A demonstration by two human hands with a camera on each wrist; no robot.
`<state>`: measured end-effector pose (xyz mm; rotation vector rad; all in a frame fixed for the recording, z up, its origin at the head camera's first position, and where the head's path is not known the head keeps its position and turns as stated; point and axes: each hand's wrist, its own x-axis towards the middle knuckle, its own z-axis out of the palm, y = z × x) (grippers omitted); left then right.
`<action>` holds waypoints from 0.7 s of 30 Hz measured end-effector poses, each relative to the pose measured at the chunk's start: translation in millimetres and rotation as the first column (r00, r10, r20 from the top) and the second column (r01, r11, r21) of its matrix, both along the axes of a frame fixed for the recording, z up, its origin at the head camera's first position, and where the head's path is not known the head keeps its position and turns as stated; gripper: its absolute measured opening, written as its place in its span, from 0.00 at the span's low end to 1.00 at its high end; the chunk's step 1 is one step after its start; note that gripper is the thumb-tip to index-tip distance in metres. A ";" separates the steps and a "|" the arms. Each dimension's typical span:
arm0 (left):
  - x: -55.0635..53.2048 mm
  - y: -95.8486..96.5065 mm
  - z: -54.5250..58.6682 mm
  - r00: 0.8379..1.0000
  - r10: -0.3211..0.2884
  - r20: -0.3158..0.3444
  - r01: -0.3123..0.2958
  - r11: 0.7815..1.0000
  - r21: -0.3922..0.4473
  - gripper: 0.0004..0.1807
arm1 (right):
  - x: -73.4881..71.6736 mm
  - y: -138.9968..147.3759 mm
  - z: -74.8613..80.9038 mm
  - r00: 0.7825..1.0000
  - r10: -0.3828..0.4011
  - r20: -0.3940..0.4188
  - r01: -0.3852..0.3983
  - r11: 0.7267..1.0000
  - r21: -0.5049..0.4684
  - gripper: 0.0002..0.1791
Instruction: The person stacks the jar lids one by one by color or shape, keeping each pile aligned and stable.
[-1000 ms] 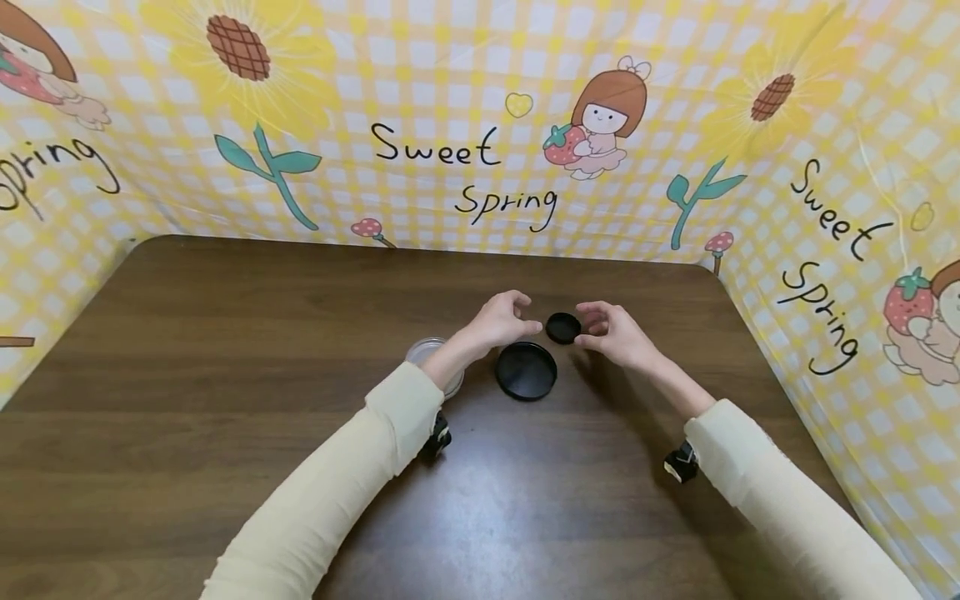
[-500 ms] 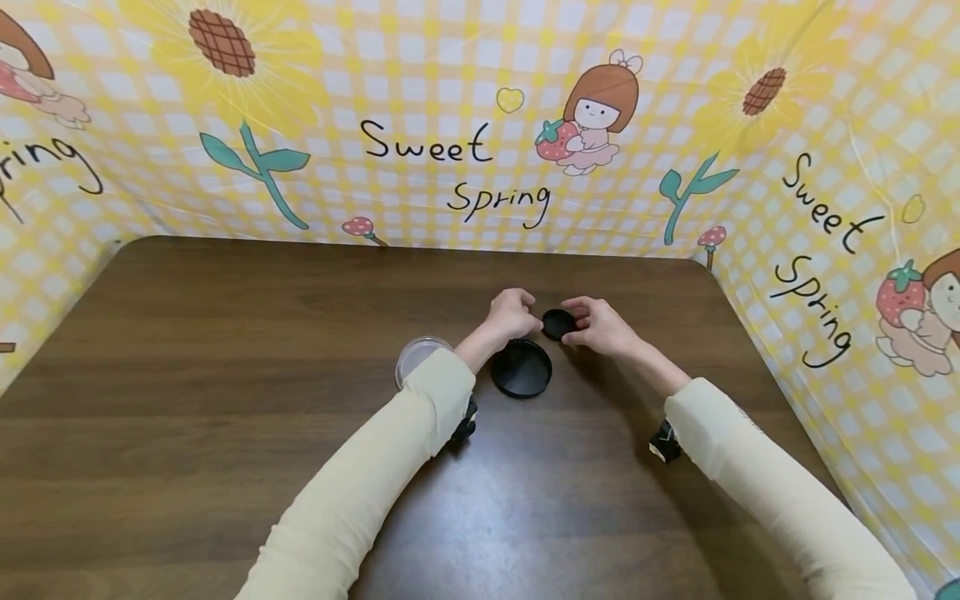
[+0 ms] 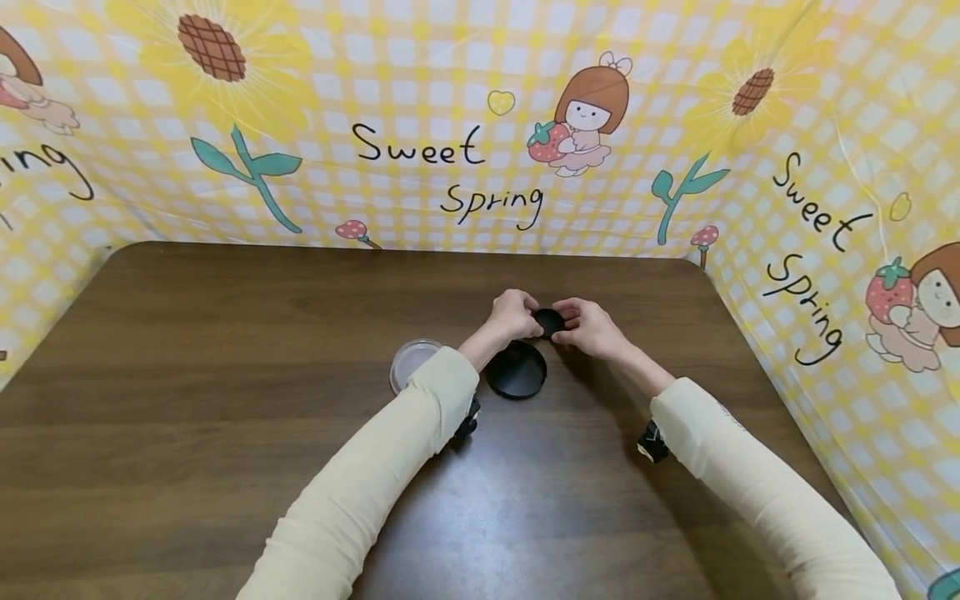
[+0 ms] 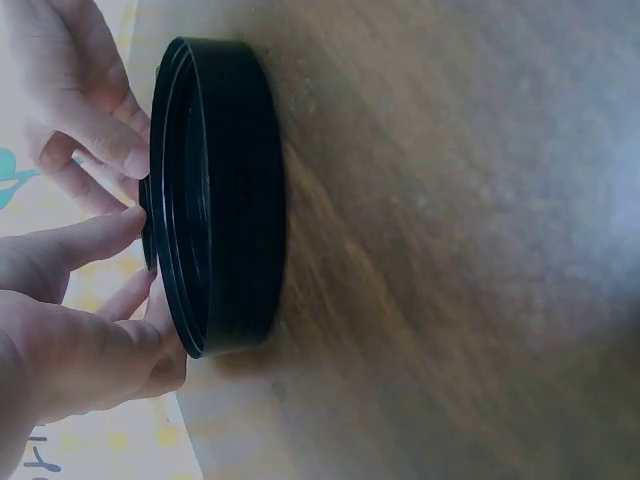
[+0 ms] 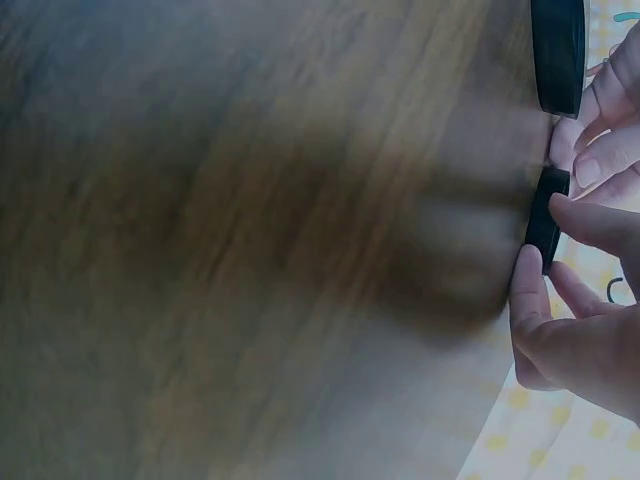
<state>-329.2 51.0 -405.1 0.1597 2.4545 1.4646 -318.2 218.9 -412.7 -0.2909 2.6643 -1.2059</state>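
A small round black lid (image 3: 550,322) is held between both hands towards the back of the table. My left hand (image 3: 513,314) grips its left side, thumb in front and fingers behind. On the other side my right hand (image 3: 591,327) pinches the rim between thumb and fingers. In the right wrist view the small lid (image 5: 546,220) shows edge-on, with fingers at both ends; whether it touches the table I cannot tell. A larger black lid (image 3: 516,371) lies just in front of the left hand, hollow side up, and partly hides the small one in the left wrist view.
A clear round container (image 3: 411,364) stands on the table left of the large lid, partly covered by the left sleeve (image 3: 442,383). The brown wooden table (image 3: 225,375) ends at a yellow checked cloth (image 3: 420,208) behind and at the sides.
The left hand has come right to the small lid and now grips it. The right hand has closed in from the other side. The view has shifted slightly.
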 end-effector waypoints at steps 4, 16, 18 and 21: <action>0.3 -0.5 -0.9 1.000 -0.016 0.001 0.016 1.000 0.002 0.25 | 0.4 0.0 -1.8 1.000 0.003 -0.022 -0.003 1.000 -0.002 0.28; 0.4 0.3 -2.1 1.000 -0.016 -0.012 0.015 1.000 -0.016 0.25 | 0.9 8.0 -2.7 0.998 0.030 -0.050 -0.033 0.997 -0.066 0.25; 1.5 0.5 -2.2 1.000 -0.007 -0.010 0.007 1.000 -0.003 0.24 | 1.2 7.5 -2.0 0.999 0.026 -0.046 -0.030 0.997 -0.078 0.25; 3.0 0.1 -2.4 1.000 0.002 -0.008 -0.002 1.000 0.010 0.23 | 1.7 6.5 -1.8 0.999 0.012 -0.031 -0.015 0.995 -0.102 0.25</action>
